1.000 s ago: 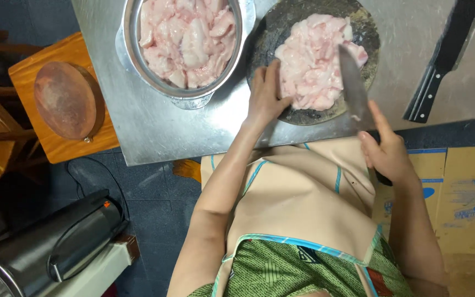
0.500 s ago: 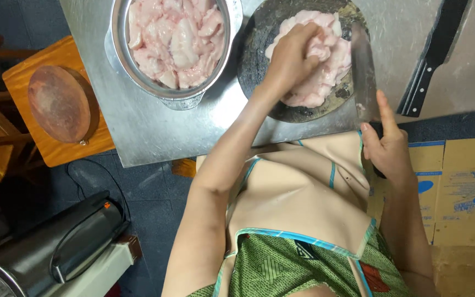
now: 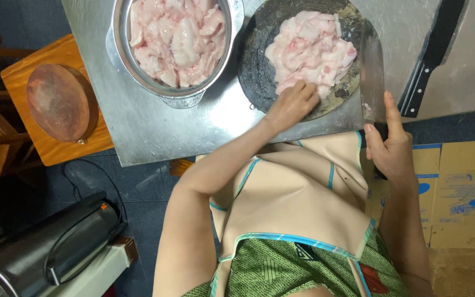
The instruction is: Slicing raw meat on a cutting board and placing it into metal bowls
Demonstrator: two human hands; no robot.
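A pile of pale pink raw meat (image 3: 310, 50) lies on a round dark chopping block (image 3: 254, 66) on a steel table (image 3: 149, 124). My left hand (image 3: 291, 104) rests on the near edge of the block, its fingertips touching the bottom of the pile. My right hand (image 3: 392, 149) grips the handle of a cleaver (image 3: 371, 74), index finger stretched along the handle. The blade stands at the block's right edge, beside the meat.
A metal bowl (image 3: 119, 38) full of cut meat pieces sits left of the block. A black-handled knife (image 3: 432, 58) lies at the right. A wooden stool (image 3: 26, 74) with a round board, a metal appliance (image 3: 45, 250) and cardboard boxes (image 3: 460, 187) stand on the floor.
My left hand went up onto the meat pile, then drew back to the block's near edge. The cleaver stays at the block's right edge.
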